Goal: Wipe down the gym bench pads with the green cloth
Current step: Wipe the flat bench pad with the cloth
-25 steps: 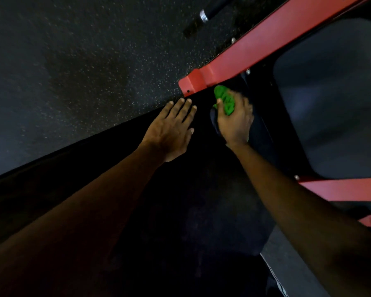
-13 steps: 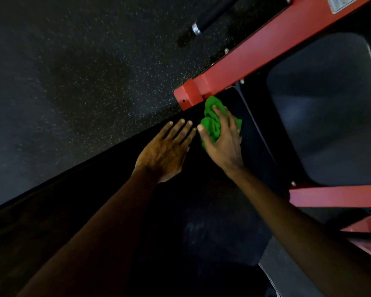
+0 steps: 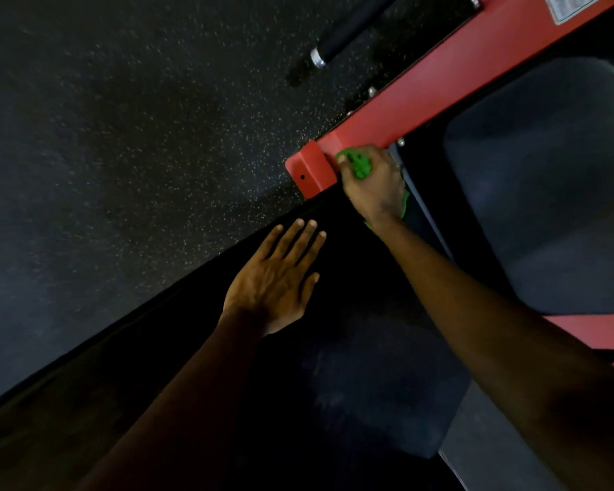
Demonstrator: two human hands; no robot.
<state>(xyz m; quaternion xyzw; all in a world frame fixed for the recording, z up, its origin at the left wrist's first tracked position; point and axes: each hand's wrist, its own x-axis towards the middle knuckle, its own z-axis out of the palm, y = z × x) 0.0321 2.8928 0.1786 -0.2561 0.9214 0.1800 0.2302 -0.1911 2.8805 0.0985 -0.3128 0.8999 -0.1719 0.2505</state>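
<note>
By red beam (image 3: pixel 440 90), crumpled green cloth (image 3: pixel 359 165)

Bare left hand (image 3: pixel 275 279) flat, palm down, back to camera, four fingers straight and close together pointing up-right, thumb splayed off to the right. Left forearm bare, runs in from bottom left, wrist straight. Bare right hand (image 3: pixel 373 187) further out, above and right of the left, the two apart. Its fingers curled, gripping bunched green cloth (image 3: pixel 360 166); cloth shows between thumb and fingers, a bit more by the heel of the hand. Right forearm bare, enters from lower right edge, arm extended, wrist roughly in line with forearm.
</note>
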